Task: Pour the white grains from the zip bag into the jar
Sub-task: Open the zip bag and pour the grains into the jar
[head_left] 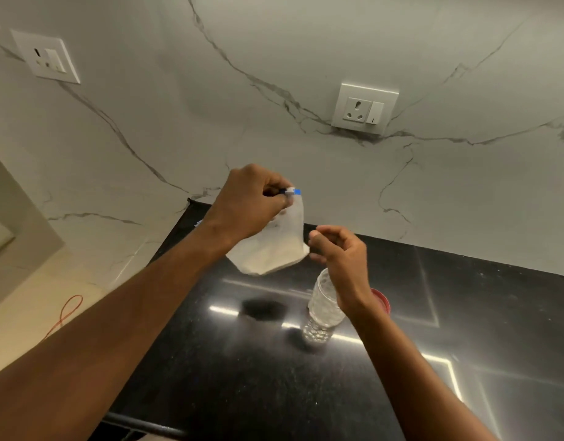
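Observation:
My left hand grips the top of the clear zip bag by its blue zip end and holds it in the air above the black counter. White grains fill the bag's lower part. My right hand is just right of the bag's lower corner, with its fingers curled beside that corner. Whether they pinch the corner is unclear. Below my right hand a clear plastic jar stands open on the counter, partly hidden by my wrist.
A red lid lies on the black counter behind my right wrist. The marble wall carries two sockets. Left of the counter a light floor lies lower down, with an orange cord on it.

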`<state>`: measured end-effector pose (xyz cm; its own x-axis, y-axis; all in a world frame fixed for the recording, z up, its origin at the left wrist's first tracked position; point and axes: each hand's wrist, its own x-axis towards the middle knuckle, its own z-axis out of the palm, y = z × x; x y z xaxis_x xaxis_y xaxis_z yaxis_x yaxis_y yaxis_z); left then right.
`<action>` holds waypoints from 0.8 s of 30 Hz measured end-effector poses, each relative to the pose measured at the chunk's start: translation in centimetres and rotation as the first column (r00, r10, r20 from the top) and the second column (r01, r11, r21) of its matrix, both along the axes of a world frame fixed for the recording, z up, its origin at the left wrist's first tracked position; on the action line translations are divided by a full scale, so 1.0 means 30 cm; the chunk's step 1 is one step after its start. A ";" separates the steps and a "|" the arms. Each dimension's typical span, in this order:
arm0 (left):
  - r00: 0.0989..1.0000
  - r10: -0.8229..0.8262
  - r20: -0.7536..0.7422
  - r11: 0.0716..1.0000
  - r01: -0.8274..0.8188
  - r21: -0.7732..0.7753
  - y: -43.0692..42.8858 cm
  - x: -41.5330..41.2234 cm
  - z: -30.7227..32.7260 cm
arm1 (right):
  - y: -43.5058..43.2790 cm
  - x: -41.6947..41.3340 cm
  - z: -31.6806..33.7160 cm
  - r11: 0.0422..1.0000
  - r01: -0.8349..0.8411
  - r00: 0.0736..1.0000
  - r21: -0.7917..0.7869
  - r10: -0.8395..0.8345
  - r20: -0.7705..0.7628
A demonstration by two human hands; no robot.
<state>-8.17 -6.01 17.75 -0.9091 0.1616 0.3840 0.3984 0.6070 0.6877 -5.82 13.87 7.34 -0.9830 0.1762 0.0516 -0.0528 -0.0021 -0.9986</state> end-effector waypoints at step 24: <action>0.933 -0.339 -0.122 0.872 0.360 0.330 0.544 0.053 0.089 | 0.525 0.229 0.000 0.909 0.297 0.923 -0.292 -0.194 0.333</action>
